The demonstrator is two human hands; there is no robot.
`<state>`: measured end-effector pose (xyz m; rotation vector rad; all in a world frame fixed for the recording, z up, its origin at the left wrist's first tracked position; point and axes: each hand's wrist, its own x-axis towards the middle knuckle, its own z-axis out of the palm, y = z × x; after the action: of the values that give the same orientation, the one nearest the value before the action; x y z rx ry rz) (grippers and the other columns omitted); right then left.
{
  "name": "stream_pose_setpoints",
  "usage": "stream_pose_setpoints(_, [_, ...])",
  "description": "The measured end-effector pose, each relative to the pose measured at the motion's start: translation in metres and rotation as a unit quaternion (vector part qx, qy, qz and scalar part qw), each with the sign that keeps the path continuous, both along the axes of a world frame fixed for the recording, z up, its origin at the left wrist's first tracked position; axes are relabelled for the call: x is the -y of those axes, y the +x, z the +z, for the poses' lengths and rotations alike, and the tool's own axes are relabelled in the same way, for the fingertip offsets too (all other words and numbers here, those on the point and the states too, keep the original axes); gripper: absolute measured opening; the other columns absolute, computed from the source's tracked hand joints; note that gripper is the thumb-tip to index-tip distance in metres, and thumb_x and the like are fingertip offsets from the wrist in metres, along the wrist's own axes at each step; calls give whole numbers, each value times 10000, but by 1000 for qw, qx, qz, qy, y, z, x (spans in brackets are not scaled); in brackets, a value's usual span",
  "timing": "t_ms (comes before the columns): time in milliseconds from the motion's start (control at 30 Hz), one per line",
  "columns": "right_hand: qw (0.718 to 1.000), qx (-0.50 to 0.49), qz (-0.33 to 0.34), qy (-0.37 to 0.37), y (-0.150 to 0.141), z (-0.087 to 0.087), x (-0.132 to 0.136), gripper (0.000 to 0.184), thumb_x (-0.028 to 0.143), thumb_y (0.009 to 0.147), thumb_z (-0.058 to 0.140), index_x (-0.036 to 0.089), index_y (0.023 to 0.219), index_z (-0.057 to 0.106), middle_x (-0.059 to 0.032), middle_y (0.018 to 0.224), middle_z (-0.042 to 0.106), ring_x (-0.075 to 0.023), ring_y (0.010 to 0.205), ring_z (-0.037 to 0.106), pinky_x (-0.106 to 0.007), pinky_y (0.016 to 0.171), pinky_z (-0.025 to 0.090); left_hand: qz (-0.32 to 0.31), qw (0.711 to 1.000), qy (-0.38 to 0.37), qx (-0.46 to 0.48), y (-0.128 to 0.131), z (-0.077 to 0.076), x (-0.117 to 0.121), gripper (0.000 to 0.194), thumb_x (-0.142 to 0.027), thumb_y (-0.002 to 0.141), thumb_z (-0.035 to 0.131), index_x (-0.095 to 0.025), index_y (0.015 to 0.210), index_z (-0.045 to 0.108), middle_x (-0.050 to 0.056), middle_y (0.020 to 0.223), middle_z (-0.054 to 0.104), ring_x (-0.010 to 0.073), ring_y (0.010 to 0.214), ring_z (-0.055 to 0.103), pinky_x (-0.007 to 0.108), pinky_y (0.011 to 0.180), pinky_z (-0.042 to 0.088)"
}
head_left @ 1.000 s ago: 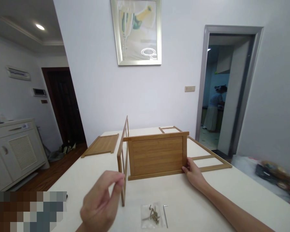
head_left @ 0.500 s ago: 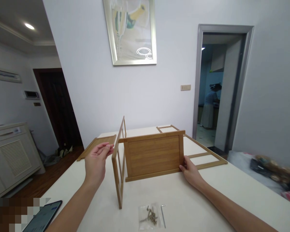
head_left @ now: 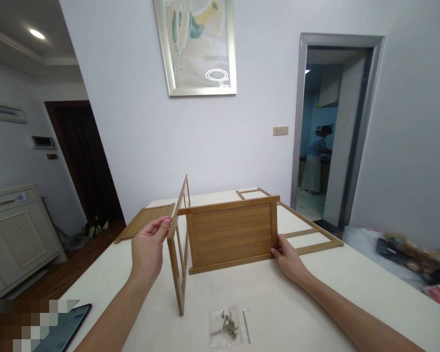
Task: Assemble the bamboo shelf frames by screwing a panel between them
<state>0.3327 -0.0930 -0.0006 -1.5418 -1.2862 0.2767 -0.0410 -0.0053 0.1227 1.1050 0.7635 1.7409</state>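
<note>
My left hand (head_left: pixel 149 246) is closed in a pinch at the outer side of an upright wooden side frame (head_left: pixel 175 264). Whatever its fingertips hold is too small to make out. A slatted wooden shelf panel (head_left: pixel 232 234) stands on its long edge, its left end meeting the side frame. My right hand (head_left: pixel 290 255) grips the panel's lower right corner, thumb in front. On the table before them lies a clear plastic bag with several screws (head_left: pixel 229 326), and an L-shaped hex key (head_left: pixel 247 326) rests right beside it.
Another wooden panel (head_left: pixel 146 221) lies flat at the table's left. A second wooden frame (head_left: pixel 320 248) lies behind the panel on the right. A phone (head_left: pixel 64 330) sits at the near left of the white table (head_left: pixel 374 298). Beyond the doorway stands a person (head_left: pixel 315 164).
My left fingertips have come closer against the side frame. My right hand keeps its hold on the panel. The view has shifted slightly.
</note>
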Motion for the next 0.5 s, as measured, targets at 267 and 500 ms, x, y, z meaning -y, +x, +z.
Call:
stream_pose_setpoints(267, [1000, 11, 3, -2, 2, -2, -2, 430, 208, 776, 512, 244, 1204, 490, -51, 1094, 658, -244, 1010, 621, -407, 906, 493, -2, 1000, -2, -17, 3, 3, 4, 405, -392, 629, 832, -147, 939, 741, 51, 898, 731, 156, 787, 662, 289, 746, 538])
stream_pose_setpoints(500, [1000, 9, 8, 3, 1, -2, -2, 407, 210, 773, 514, 250, 1177, 491, -44, 1037, 655, -242, 970, 622, -402, 880, 494, -11, 999, -9, -31, 2, 2, 7, 405, -402, 670, 801, -146, 979, 757, 86, 1026, 746, 203, 951, 673, 323, 871, 535])
